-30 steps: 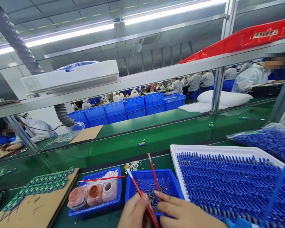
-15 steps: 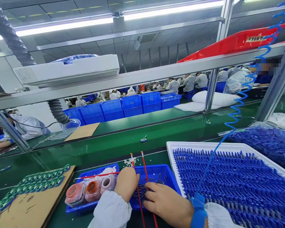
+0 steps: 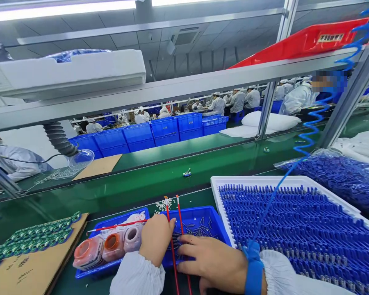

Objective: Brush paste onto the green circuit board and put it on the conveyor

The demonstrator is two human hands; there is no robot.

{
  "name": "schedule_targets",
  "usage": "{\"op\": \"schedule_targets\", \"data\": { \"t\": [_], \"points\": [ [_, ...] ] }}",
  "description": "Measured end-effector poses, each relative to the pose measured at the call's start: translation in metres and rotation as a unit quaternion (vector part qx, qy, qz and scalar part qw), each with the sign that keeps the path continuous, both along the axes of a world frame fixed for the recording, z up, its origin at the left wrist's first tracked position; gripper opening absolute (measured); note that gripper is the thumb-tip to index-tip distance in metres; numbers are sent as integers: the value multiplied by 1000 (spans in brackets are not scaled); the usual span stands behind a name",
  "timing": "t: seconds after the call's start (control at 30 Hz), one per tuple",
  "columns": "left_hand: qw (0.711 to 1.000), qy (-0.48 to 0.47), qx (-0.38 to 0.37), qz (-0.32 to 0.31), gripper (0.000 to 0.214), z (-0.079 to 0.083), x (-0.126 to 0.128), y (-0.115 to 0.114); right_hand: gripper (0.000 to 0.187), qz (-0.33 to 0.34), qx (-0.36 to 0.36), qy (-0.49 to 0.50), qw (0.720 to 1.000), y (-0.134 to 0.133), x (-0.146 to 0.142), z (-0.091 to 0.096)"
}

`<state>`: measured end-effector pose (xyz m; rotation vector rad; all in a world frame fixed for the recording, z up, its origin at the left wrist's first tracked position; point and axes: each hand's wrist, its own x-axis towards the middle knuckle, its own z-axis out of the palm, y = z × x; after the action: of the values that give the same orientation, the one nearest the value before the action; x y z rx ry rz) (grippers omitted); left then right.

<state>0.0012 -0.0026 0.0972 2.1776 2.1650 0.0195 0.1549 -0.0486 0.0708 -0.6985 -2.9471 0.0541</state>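
Note:
My left hand (image 3: 156,237) is over the left part of a blue tray (image 3: 223,233), its back towards me. Its thumb sticks out beside a red-handled brush (image 3: 173,250); the other fingers are hidden, so I cannot tell what they hold. My right hand (image 3: 213,260), with a blue band (image 3: 253,270) at the wrist, reaches in from the right with fingers apart. They lie over a second red-handled brush (image 3: 180,219) and close to loose metal springs (image 3: 199,227) in the tray. Small white pieces (image 3: 160,206) are scattered behind the tray.
Left of my hands, several bottles (image 3: 112,246) and a third brush (image 3: 117,225) share a blue tray. Green circuit boards (image 3: 43,233) lie on cardboard (image 3: 27,270). At right stands a white foam tray (image 3: 215,196) of blue parts, crossed by a coiled blue cord (image 3: 278,196).
The whole view has shifted, so most things appear further left. My right hand has drawn slightly down from the springs, its fingers more spread. My left hand stays by the brush.

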Motion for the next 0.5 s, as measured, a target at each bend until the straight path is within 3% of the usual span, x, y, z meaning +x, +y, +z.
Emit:
{"op": "schedule_targets", "data": {
  "t": [0.1, 0.2, 0.27, 0.4, 0.5],
  "points": [
    [998, -55, 16, -10, 36, 10, -9, -12, 53, -64, -15, -2, 998, 8, 20, 20],
    [992, -124, 5, -31, 36, 20, -17, -31, 40, -173, -30, -44, 983, 24, 35, 32],
    [980, -193, -14, -48, 35, 22, -20, -45, 30, -202, -57, -97, 973, 36, 35, 28],
    [932, -357, -40, -43, 35, 14, -23, -71, 23, -194, -107, -186, 957, 49, 18, 10],
    [920, -389, -48, -22, 37, 8, -27, -80, 30, -189, -118, -210, 952, 53, 8, 0]
  ]
}}
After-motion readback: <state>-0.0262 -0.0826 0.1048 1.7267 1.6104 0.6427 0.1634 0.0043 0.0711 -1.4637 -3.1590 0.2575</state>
